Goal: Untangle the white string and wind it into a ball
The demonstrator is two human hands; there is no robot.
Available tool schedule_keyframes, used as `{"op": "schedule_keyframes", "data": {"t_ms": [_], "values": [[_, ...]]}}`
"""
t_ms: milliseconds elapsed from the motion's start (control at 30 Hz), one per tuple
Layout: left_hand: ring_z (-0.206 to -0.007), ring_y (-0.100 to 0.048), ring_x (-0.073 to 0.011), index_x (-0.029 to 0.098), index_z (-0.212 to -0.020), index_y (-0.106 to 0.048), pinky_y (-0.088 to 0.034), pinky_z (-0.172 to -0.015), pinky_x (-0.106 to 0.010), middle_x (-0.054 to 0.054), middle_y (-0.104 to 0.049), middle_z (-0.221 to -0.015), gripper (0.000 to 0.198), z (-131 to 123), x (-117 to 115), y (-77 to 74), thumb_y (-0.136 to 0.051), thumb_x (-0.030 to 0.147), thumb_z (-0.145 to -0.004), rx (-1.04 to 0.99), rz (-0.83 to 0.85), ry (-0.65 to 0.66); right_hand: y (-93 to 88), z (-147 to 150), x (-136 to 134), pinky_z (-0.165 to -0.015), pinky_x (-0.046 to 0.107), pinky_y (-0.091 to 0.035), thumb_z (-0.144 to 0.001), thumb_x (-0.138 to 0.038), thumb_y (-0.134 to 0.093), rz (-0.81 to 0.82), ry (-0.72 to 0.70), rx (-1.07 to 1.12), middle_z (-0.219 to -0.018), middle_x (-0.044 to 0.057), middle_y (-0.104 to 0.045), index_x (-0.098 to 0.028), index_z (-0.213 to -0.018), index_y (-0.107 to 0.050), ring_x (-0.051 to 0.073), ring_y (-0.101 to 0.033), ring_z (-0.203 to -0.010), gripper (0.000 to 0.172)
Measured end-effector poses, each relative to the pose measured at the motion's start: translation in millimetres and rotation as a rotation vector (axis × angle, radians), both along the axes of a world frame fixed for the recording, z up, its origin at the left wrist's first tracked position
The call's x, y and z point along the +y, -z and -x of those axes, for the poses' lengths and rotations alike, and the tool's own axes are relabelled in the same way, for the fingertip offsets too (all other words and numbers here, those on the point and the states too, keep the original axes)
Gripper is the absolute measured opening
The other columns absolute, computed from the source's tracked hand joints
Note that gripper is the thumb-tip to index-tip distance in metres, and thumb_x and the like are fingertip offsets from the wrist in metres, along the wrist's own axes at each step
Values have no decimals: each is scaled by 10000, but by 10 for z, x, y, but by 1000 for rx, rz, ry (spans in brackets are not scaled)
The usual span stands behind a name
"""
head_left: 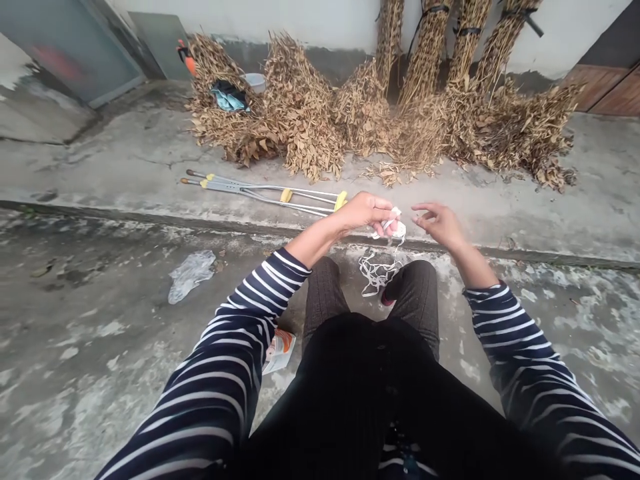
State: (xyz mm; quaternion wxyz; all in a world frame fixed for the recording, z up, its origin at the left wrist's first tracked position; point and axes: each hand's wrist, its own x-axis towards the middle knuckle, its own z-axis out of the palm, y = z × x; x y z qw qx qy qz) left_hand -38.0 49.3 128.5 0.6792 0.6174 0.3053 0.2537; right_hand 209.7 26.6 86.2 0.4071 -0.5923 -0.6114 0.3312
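I sit with my knees up over a concrete floor. My left hand point(364, 212) is closed around a small bundle of white string point(393, 227). Loose loops of the same string point(377, 272) hang down between my knees. My right hand point(439, 223) hovers just to the right of the bundle, fingers apart and slightly curled, holding nothing. Both arms wear dark sleeves with white stripes.
A pair of metal crutches point(260, 190) lies on the raised concrete step ahead. Piles and tied bundles of dry brown plants point(380, 120) lean against the white wall. A crumpled clear plastic bag point(190, 273) lies on the floor at left. A small packet point(279, 350) lies beside my left thigh.
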Motion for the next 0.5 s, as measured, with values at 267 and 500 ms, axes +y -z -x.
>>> {"op": "schedule_keyframes", "data": {"t_ms": [267,500], "values": [[-648,-588,-75,112,-920,-818,-396,-514,-192,-106,-786,-1005,146,-340,-1,137,-758,217,-838,-1,-65,-341,14,380,-401,-495,225,-353,-596,-491,-921,161,-12,584,-1055,62,-762,-221,-991,-775,102,-540,-662,500],[-684,-597,-60,143,-864,-822,-439,-574,-182,-78,-765,-1206,110,-428,0,257,-721,162,-825,110,-224,-422,130,570,-248,-450,205,-292,-535,-541,-954,190,-14,631,-635,-27,-620,-187,-813,-724,78,-479,-539,505]]}}
